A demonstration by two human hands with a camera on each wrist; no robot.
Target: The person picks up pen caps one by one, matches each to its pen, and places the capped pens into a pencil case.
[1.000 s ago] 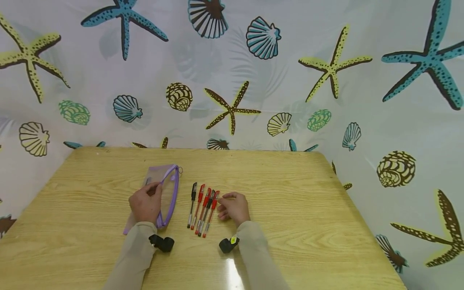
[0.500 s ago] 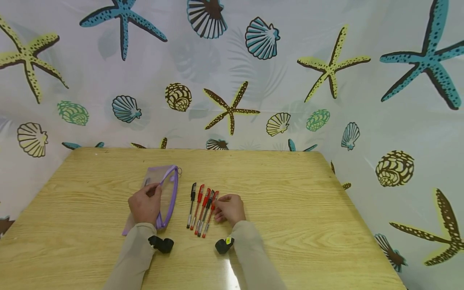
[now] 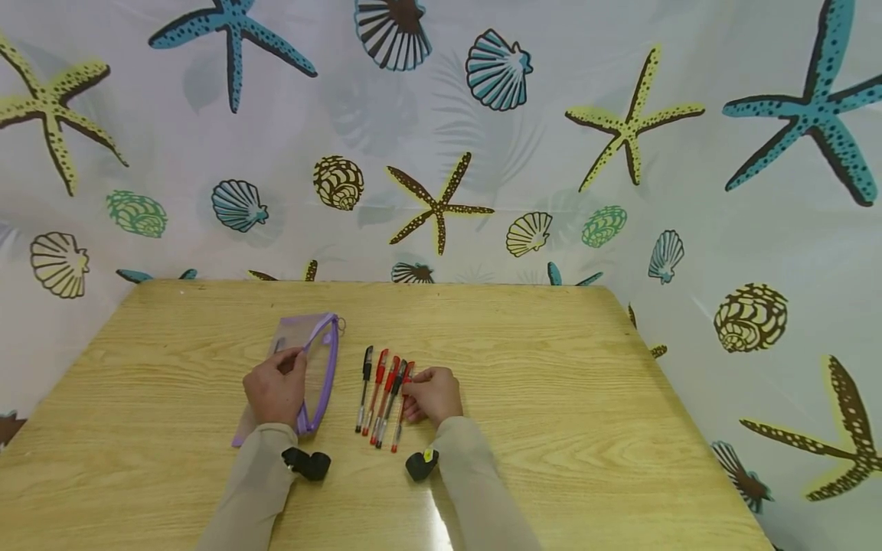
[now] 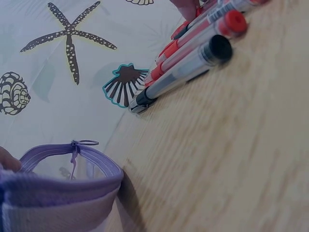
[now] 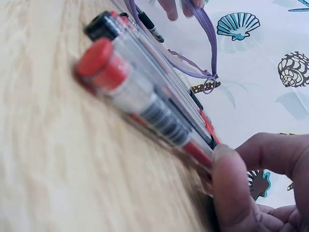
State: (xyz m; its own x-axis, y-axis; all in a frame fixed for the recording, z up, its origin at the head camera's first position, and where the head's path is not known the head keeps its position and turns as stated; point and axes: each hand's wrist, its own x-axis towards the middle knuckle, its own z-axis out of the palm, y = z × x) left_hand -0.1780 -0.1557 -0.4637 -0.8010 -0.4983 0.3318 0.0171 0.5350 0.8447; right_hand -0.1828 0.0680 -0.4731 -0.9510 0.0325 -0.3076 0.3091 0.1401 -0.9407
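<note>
A clear pencil pouch with a purple zipper edge lies left of centre, its mouth spread apart. My left hand pinches one side of that mouth between thumb and fingers. Inside the pouch a black-capped pen shows through. To its right, several gel pens with red or black caps lie side by side on the wood. At the right end of the row, my right hand pinches a red gel pen near its cap; the fingers hide part of it.
The wooden table runs up to a white curtain printed with shells and starfish, at the back and sides. A small ring hangs at the pouch's far end. Black wrist cameras sit on both sleeves.
My right hand has moved left onto the rightmost red pen and now pinches it. That pen's near end has swung slightly right, away from the row. The left hand stays at the pouch.
</note>
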